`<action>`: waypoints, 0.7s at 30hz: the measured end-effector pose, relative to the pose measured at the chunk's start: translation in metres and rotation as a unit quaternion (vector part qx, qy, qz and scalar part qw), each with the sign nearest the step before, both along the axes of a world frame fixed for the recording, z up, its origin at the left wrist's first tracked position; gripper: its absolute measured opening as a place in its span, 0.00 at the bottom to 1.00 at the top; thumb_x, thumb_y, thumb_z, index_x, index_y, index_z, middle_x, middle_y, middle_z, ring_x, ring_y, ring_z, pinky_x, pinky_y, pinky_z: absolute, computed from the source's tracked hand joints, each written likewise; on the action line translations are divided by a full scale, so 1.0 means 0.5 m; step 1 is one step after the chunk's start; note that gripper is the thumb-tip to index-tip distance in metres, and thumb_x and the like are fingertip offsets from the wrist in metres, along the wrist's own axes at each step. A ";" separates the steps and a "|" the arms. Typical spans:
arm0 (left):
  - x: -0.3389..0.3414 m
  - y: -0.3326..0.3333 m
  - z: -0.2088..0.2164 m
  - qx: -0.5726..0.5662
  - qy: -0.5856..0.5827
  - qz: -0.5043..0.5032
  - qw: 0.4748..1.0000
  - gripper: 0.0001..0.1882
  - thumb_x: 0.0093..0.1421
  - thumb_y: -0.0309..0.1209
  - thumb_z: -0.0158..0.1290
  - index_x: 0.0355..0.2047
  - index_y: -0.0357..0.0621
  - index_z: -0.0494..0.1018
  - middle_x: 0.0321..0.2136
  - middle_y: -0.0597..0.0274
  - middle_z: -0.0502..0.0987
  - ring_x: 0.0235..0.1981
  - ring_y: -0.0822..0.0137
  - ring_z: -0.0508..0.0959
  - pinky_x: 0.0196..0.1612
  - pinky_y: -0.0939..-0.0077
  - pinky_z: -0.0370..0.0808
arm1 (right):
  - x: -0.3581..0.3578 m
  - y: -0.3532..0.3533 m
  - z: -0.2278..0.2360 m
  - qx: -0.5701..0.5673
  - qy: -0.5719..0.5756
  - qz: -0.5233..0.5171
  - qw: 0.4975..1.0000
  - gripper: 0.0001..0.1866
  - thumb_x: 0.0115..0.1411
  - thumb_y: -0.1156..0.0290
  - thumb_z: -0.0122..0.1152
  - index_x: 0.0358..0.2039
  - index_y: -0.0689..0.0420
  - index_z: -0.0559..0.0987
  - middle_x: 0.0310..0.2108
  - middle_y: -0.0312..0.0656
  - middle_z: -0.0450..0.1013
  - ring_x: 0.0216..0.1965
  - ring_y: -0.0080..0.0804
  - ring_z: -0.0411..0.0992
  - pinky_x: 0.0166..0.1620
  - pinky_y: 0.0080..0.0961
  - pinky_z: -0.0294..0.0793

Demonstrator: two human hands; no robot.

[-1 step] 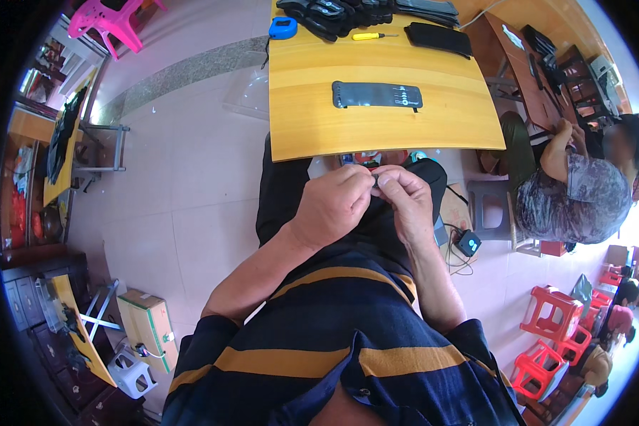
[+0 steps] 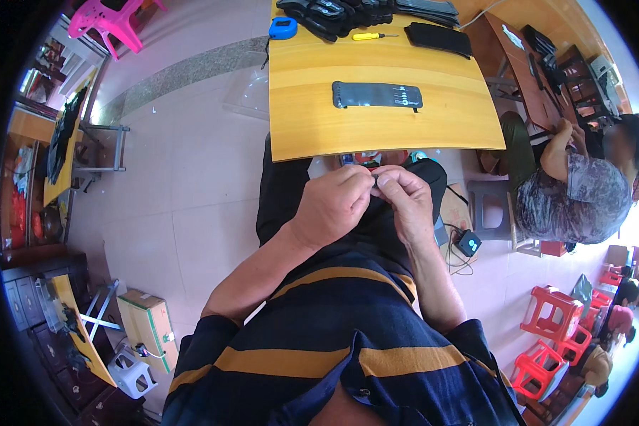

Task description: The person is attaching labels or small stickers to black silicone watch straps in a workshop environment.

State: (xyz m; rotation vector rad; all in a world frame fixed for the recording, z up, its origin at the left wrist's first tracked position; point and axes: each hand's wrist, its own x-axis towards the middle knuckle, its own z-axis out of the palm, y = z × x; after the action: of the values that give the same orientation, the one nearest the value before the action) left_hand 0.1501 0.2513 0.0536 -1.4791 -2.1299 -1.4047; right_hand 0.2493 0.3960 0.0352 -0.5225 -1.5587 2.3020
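Note:
Above my lap, just off the table's near edge, my left hand (image 2: 337,201) and my right hand (image 2: 407,201) meet at the fingertips. Both are closed in a pinch around a small dark piece (image 2: 375,181), too small and covered to name. On the wooden table (image 2: 376,131) in front of me lies a flat dark grey strip (image 2: 376,94) with white print and a small black tab at its lower edge. Neither hand touches the table or the strip.
Along the table's far side are a blue tape measure (image 2: 283,28), a yellow-handled screwdriver (image 2: 371,36), a black pouch (image 2: 439,40) and piled black items (image 2: 334,15). A co-worker (image 2: 575,184) sits at the right by another table. Red stools (image 2: 551,312) stand at lower right, a carton (image 2: 148,328) at lower left.

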 end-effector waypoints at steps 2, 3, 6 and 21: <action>-0.001 -0.001 -0.001 -0.004 0.005 -0.002 1.000 0.09 0.54 0.17 0.59 0.35 0.40 0.76 0.35 0.56 0.82 0.32 0.54 0.83 0.35 0.68 0.81 | -0.002 -0.002 0.001 -0.004 0.000 -0.007 1.000 0.06 0.67 0.75 0.62 0.36 0.64 0.84 0.39 0.37 0.78 0.36 0.18 0.73 0.44 0.19 0.73; -0.001 -0.002 -0.002 -0.008 0.010 -0.004 1.000 0.09 0.54 0.18 0.60 0.35 0.40 0.76 0.35 0.56 0.82 0.32 0.55 0.83 0.35 0.68 0.81 | -0.002 -0.002 0.000 -0.004 0.000 -0.007 1.000 0.06 0.67 0.75 0.62 0.36 0.64 0.84 0.39 0.37 0.78 0.36 0.18 0.73 0.44 0.19 0.73; -0.005 -0.003 -0.007 0.002 0.004 -0.007 1.000 0.10 0.54 0.18 0.60 0.36 0.40 0.76 0.35 0.55 0.82 0.33 0.55 0.84 0.36 0.68 0.81 | -0.002 -0.003 -0.002 -0.019 0.003 0.002 1.000 0.06 0.67 0.75 0.62 0.37 0.64 0.84 0.39 0.37 0.78 0.36 0.18 0.73 0.44 0.19 0.73; -0.003 -0.012 -0.016 0.008 -0.155 -0.014 0.988 0.05 0.54 0.16 0.59 0.31 0.35 0.77 0.34 0.52 0.84 0.32 0.62 0.86 0.36 0.74 0.81 | 0.006 -0.029 -0.015 0.149 0.008 -0.017 0.989 0.03 0.65 0.78 0.65 0.36 0.63 0.83 0.45 0.39 0.75 0.42 0.22 0.72 0.47 0.20 0.72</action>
State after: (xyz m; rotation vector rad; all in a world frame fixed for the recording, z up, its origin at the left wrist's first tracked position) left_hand 0.1486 0.2452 0.0457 -1.3637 -2.2726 -1.7573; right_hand 0.2523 0.3813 0.0278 -0.4479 -1.8277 1.9923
